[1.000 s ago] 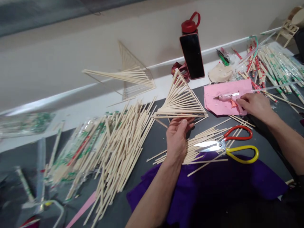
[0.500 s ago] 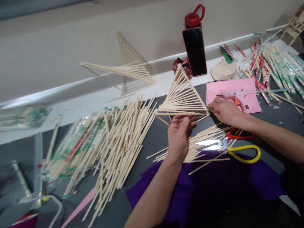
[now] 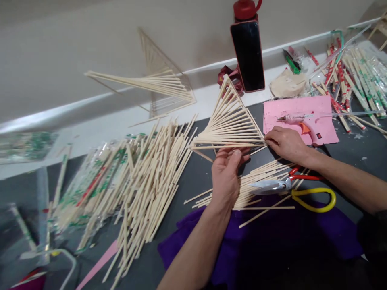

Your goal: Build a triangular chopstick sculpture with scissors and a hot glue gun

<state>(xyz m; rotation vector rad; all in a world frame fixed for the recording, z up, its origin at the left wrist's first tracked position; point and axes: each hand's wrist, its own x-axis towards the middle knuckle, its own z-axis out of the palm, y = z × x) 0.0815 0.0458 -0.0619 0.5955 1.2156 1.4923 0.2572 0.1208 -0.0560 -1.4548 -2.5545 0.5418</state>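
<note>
Holding the stick frame point(image 3: 231, 123) (right only seemingly), hands point(image 3: 226, 173) point(image 3: 286, 143) neighbour scissors point(image 3: 284, 185) and glue gun point(image 3: 298, 118).

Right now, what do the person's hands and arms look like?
The left hand and right hand are bare: no gloves, rings or watch that I can see, though some fingers are partly hidden. The forearms narrow toward the hands, with no sleeves where they show.

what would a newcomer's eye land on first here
Probably the stick frame fanning out near the middle, with the left hand at its near edge and the right hand at its right corner. Next, likely, the scissors with red and yellow handles, below the right hand, and the pink glue gun on a pink sheet beyond it.
</note>
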